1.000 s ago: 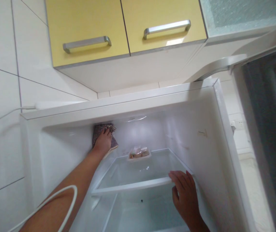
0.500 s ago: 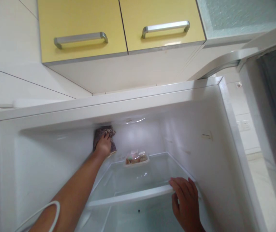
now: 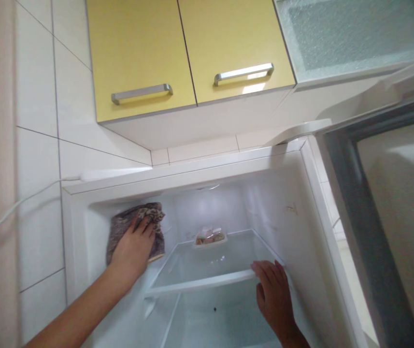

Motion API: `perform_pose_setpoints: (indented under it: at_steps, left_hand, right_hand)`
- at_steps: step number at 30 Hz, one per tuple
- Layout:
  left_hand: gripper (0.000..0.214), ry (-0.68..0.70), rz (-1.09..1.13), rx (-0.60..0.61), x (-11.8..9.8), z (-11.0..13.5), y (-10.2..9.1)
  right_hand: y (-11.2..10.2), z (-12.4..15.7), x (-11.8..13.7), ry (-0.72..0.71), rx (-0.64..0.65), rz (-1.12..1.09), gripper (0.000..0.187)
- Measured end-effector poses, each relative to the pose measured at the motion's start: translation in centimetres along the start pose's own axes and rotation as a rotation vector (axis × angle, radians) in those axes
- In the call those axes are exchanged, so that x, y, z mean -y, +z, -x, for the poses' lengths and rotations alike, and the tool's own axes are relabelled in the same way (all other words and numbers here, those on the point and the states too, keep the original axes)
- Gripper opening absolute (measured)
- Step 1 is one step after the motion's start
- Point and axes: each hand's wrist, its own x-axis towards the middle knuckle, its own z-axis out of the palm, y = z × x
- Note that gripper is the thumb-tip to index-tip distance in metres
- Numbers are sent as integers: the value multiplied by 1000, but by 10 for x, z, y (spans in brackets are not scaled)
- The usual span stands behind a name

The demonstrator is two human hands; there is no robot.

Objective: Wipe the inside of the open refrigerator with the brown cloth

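Note:
My left hand presses a dark patterned cloth flat on the inner left wall of the fridge. Its fingers bunch the lighter, leopard-spotted part of the fabric. Over at the right end of the glass shelf, my right hand has its fingers curled over the white front rim, the thumb lower down. Toward the back of that shelf sits a small white tray of food, its contents too blurred to name.
Yellow cabinets with metal handles hang above the fridge. The fridge door stands swung out at the right. A white cord with a yellow tag runs along the tiled wall at left. Below the shelf is a lower compartment.
My left hand has slid the cloth along the side wall from the back toward the front, and more of the cloth shows. My right hand stays at the shelf rim. The view has shifted.

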Motion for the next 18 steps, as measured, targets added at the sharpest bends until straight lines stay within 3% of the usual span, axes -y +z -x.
perform_pose_setpoints:
  at_steps: [4, 7, 9, 13, 18]
  left_hand:
    - [50, -34, -22, -177, 13, 52, -23]
    - [51, -19, -13, -151, 7, 75, -18]
    - [51, 23, -4, -67, -5, 84, -5]
    - [47, 110, 19, 147, -37, 86, 23]
    - [35, 109, 101, 267, -57, 51, 39]
  right_hand:
    - [-1, 1, 1, 5, 11, -6, 48]
    - [-3, 1, 2, 20, 23, -8, 48]
    - [-4, 0, 3, 19, 33, -11, 48]
    - [-6, 0, 1, 9, 52, -11, 48]
    - [-7, 1, -3, -14, 61, -7, 48]
